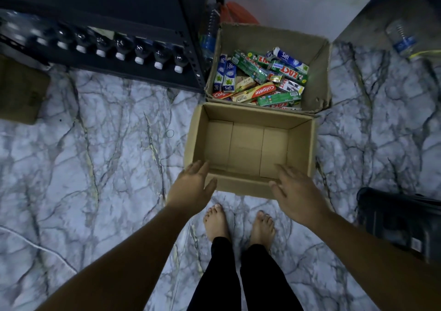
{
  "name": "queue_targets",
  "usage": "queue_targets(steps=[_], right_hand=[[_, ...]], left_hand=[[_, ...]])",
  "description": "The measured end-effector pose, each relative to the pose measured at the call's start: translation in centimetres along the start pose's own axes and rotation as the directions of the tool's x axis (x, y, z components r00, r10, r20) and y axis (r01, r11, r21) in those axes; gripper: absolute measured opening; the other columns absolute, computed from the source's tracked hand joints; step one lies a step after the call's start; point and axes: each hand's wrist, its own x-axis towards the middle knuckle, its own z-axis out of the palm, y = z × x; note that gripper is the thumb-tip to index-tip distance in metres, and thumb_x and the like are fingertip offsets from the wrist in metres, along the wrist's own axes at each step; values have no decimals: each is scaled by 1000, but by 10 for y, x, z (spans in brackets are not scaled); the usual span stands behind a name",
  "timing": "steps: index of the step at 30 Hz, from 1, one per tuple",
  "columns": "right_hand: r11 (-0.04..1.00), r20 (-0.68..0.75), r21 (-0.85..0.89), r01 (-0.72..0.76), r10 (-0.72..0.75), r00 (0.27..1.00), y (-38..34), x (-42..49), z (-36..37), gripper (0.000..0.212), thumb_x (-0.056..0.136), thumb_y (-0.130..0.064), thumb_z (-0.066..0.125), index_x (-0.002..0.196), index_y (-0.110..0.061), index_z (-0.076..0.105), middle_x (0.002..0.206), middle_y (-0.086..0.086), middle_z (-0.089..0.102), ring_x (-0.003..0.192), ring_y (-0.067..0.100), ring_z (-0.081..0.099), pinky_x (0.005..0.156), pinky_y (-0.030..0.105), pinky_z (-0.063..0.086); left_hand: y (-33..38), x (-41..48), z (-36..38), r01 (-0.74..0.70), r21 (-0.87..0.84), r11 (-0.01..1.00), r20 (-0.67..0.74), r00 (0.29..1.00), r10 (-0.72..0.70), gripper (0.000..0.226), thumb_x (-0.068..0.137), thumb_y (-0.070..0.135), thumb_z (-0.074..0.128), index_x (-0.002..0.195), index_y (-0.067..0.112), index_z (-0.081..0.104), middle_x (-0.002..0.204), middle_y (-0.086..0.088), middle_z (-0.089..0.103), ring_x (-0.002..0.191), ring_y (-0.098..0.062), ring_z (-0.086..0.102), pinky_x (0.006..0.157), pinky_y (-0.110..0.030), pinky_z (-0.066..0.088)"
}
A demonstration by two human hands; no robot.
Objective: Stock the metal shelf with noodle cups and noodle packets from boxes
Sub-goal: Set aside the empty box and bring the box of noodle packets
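Note:
An open cardboard box (pixel 303 141) stands on the marble floor in front of my bare feet, and nothing lies inside it. My left hand (pixel 191 186) reaches toward its near left corner with fingers straight, holding nothing. My right hand (pixel 296 193) hovers over the near right rim, fingers spread and relaxed, also holding nothing. The dark metal shelf (pixel 133 24) stands at the upper left. No noodle cups or packets are in view.
A second cardboard box (pixel 317 88) behind the first holds several toothpaste cartons. Bottles with white caps (pixel 119 53) line the shelf's bottom level. A dark case (pixel 401 217) sits at the right, a water bottle (pixel 403 38) at the upper right, an olive object (pixel 19 91) at the left.

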Motion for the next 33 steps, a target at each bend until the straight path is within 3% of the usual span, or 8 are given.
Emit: queue_targets(steps=[4,11,16,21,27,33], right_hand=[[999,145,-12,33,-31,989,-51,-39,-49,60,109,-43,33,159,-10,30,163,6,33,151,22,26,123,34,19],[986,103,-29,163,-159,982,-131,-110,-111,56,109,-40,37,156,-10,36,159,5,40,148,20,31,120,32,18],[972,137,-79,222,-210,968,-179,-149,-135,82,93,-58,9,157,-14,35,160,2,39,148,19,31,122,34,20],[951,211,-139,276,-244,946,-221,-170,-142,88,88,-62,3,157,-18,34,161,1,38,147,18,33,122,38,21],[891,229,-188,414,-370,900,-278,-181,-166,58,107,-46,30,158,-19,32,163,-1,35,150,16,28,124,36,17],[809,277,-217,546,-485,830,-322,-162,-192,62,106,-46,28,160,-16,27,165,2,30,152,18,24,125,37,15]], left_hand=[[13,-59,-30,-13,-9,1000,9,1000,13,62,104,49,40,155,14,42,151,-10,50,141,-32,44,108,-43,43],[32,-166,-86,-4,-44,999,-8,1000,4,59,108,43,42,159,15,33,158,-8,43,145,-27,38,114,-37,33],[34,-229,-120,20,-56,998,-19,1000,-21,60,109,45,38,162,18,27,164,-5,35,149,-26,32,117,-36,28],[24,-286,-154,100,-79,992,-52,993,-104,59,110,43,37,162,17,27,160,-7,40,146,-27,36,112,-35,32],[-3,-333,-178,204,-181,962,-103,969,-225,62,109,45,39,162,15,27,162,-9,38,146,-27,36,117,-38,31],[-19,-348,-197,287,-259,922,-191,921,-340,59,109,46,39,159,16,32,159,-8,43,143,-26,42,116,-38,34]])
